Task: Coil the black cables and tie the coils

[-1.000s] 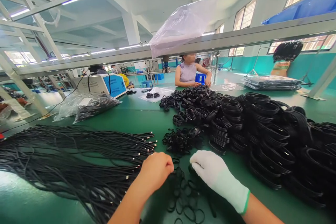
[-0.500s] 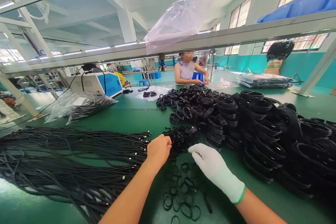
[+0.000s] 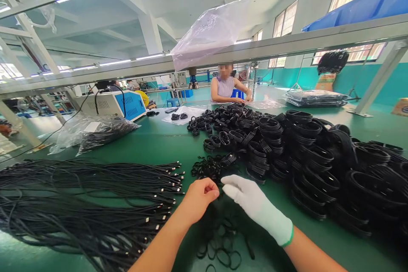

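Observation:
My bare left hand [image 3: 199,197] is closed in a pinch just in front of a small heap of black rubber bands [image 3: 207,168]; what its fingers hold is too small to make out. My right hand [image 3: 250,202], in a white glove, reaches toward the same spot with fingers together, fingertips almost touching the left hand. More loose black bands [image 3: 223,246] lie scattered on the green table [image 3: 165,144] beneath both wrists. A wide sheaf of straight black cables [image 3: 79,199] with metal plug ends lies to the left.
A large pile of coiled black cables [image 3: 302,157] fills the right half of the table. A person [image 3: 226,89] sits at the far side. A bag of cables [image 3: 95,131] and a white-and-blue machine [image 3: 117,104] stand far left. A metal rail with a plastic bag [image 3: 210,34] runs overhead.
My left hand reached forward to the band heap, then drew back slightly toward the right hand. The gloved right hand shifted a little left and forward, so the two hands are closer together.

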Motion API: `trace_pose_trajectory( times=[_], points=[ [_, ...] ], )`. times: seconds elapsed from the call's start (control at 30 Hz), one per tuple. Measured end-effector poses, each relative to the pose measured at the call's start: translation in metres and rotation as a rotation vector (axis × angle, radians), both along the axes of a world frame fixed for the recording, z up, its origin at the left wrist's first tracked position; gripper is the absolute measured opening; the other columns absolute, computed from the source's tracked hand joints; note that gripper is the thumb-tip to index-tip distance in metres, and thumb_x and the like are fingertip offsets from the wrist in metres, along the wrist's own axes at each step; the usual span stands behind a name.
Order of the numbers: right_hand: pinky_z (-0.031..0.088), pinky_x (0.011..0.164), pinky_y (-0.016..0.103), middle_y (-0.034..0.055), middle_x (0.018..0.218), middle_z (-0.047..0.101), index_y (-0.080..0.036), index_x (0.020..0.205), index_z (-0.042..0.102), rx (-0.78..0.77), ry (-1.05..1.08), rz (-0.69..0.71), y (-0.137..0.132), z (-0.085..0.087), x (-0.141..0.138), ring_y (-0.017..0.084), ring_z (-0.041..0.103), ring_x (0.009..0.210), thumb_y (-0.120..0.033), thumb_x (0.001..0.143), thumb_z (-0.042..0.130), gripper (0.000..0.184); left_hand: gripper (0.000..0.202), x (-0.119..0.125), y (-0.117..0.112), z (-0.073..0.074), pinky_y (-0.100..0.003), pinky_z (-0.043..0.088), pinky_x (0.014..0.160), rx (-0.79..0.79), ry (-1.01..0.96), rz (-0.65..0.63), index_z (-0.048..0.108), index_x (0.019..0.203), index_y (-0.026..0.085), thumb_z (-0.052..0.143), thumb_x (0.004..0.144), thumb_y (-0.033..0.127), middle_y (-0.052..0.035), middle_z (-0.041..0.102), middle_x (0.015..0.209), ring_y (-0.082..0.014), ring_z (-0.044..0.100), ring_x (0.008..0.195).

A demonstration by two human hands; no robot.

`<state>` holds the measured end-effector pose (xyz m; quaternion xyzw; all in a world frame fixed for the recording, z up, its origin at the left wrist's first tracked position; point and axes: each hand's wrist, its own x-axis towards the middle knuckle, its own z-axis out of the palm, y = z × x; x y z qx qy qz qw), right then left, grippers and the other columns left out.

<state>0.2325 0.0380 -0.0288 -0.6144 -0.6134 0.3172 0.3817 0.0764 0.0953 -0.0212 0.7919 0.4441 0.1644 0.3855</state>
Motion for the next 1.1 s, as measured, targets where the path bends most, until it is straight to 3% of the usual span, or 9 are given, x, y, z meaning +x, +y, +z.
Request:
trace_pose_trajectory(
  times=[0.13,0.23,0.3,0.4,0.53,0.67,0.77,0.87,1.1],
  points=[
    [0.045,0.055,0.023,-0.0010,0.066,0.057,-0.016,0.090,0.060,-0.045,0.066,0.033,0.001,-0.005,-0.003,0.012,0.053,0.060,-0.024,0.072,0.049,0.023,0.013,-0.006,0.003,0.004,-0.022,0.040,0.058,-0.054,-0.110,0.054,0.053,0.073,0.018,0.044,0.073,0.028,0.0014,0.054,0.065,-0.0133,0.050,0.062],
    [0.044,0.053,0.023,-0.0032,0.063,0.052,-0.018,0.089,0.058,-0.054,0.062,-0.001,0.002,-0.009,0.000,0.011,0.049,0.055,-0.022,0.072,0.046,0.021,0.020,-0.022,0.010,0.013,-0.023,0.040,0.062,-0.024,-0.129,0.132,0.051,0.075,0.019,0.036,0.076,0.031,0.0011,0.053,0.069,-0.0132,0.048,0.063],
    [0.045,0.055,0.025,-0.0024,0.064,0.054,-0.019,0.084,0.059,-0.046,0.025,-0.024,0.002,-0.008,0.001,0.012,0.051,0.055,-0.023,0.074,0.045,0.017,0.020,-0.036,0.013,0.019,-0.022,0.040,0.061,-0.030,-0.086,0.115,0.054,0.074,0.019,0.040,0.075,0.033,0.0022,0.054,0.067,-0.0130,0.049,0.063],
    [0.047,0.069,0.031,0.0018,0.076,0.063,-0.021,0.079,0.063,-0.005,-0.057,-0.032,0.001,-0.005,0.000,0.018,0.059,0.071,-0.025,0.076,0.044,0.019,0.010,-0.049,0.014,0.023,-0.022,0.036,0.055,-0.064,0.066,0.031,0.061,0.064,0.019,0.056,0.066,0.028,0.0037,0.056,0.058,-0.0132,0.050,0.057],
    [0.045,0.082,0.037,0.0052,0.091,0.065,-0.022,0.080,0.065,0.058,-0.154,-0.061,0.001,-0.004,0.000,0.022,0.060,0.087,-0.024,0.074,0.045,0.021,0.012,-0.046,0.019,0.020,-0.025,0.035,0.058,0.056,0.268,0.158,0.064,0.064,0.020,0.055,0.071,0.018,0.0011,0.061,0.063,-0.0166,0.055,0.063],
    [0.047,0.076,0.037,0.0059,0.088,0.063,-0.022,0.079,0.061,0.100,-0.208,-0.168,0.001,-0.005,0.002,0.022,0.060,0.082,-0.029,0.080,0.037,0.025,0.011,-0.026,0.030,0.012,-0.031,0.039,0.067,0.171,0.391,0.298,0.063,0.074,0.022,0.055,0.079,0.016,-0.0016,0.064,0.076,-0.0213,0.059,0.078],
    [0.048,0.071,0.035,0.0042,0.082,0.063,-0.023,0.074,0.060,0.123,-0.224,-0.177,0.002,-0.006,0.003,0.020,0.061,0.077,-0.030,0.080,0.038,0.024,0.005,-0.013,0.036,0.004,-0.037,0.044,0.078,0.180,0.443,0.305,0.063,0.085,0.020,0.060,0.082,0.020,-0.0031,0.065,0.089,-0.0220,0.060,0.089],
    [0.049,0.072,0.034,0.0038,0.086,0.065,-0.023,0.076,0.061,0.145,-0.216,-0.173,0.002,-0.009,0.002,0.019,0.061,0.077,-0.030,0.079,0.040,0.023,0.017,-0.012,0.043,-0.001,-0.040,0.048,0.084,0.135,0.454,0.300,0.061,0.099,0.016,0.056,0.088,0.028,-0.0056,0.062,0.104,-0.0198,0.059,0.094],
    [0.051,0.075,0.034,0.0046,0.091,0.066,-0.022,0.086,0.062,0.161,-0.149,-0.171,0.002,-0.016,-0.002,0.020,0.063,0.083,-0.030,0.080,0.040,0.024,0.024,-0.036,0.054,-0.003,-0.036,0.053,0.074,-0.026,0.325,0.189,0.059,0.106,0.014,0.054,0.090,0.032,-0.0055,0.062,0.102,-0.0171,0.062,0.085]
  ],
)
